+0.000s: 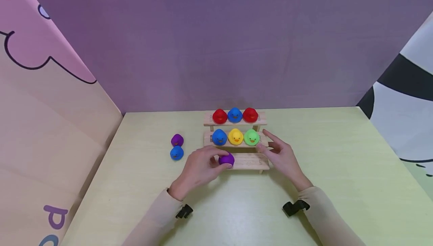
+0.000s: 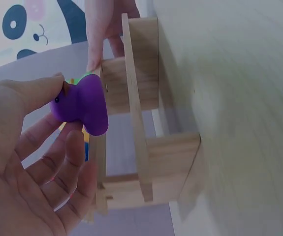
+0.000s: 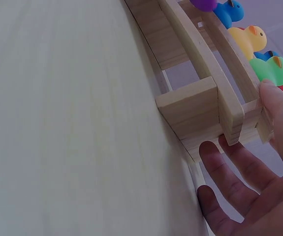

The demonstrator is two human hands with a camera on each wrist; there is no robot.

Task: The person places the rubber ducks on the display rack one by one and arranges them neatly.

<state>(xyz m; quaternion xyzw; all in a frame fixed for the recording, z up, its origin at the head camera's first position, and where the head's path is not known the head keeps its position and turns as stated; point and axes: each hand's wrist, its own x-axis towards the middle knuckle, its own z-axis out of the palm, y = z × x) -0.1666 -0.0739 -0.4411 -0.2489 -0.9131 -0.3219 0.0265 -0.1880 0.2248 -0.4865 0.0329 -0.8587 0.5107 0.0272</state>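
The purple duck (image 1: 226, 159) appears just above the left part of the rack's (image 1: 252, 161) bottom tier, in the left hand's (image 1: 199, 167) thumb-and-finger grip. The step looks like placing it; next calls for lowering it flat, then releasing. The right hand (image 1: 282, 159) pinches the middle tier's end beside the green duck (image 1: 252, 137). A loose blue duck (image 1: 176, 153) sits left on the tabletop (image 1: 135, 186).

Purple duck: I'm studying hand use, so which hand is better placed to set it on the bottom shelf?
Likely the left hand: it pinches the purple duck by the left part of the bottom shelf, while the right hand holds no duck and touches the right end of the middle shelf.
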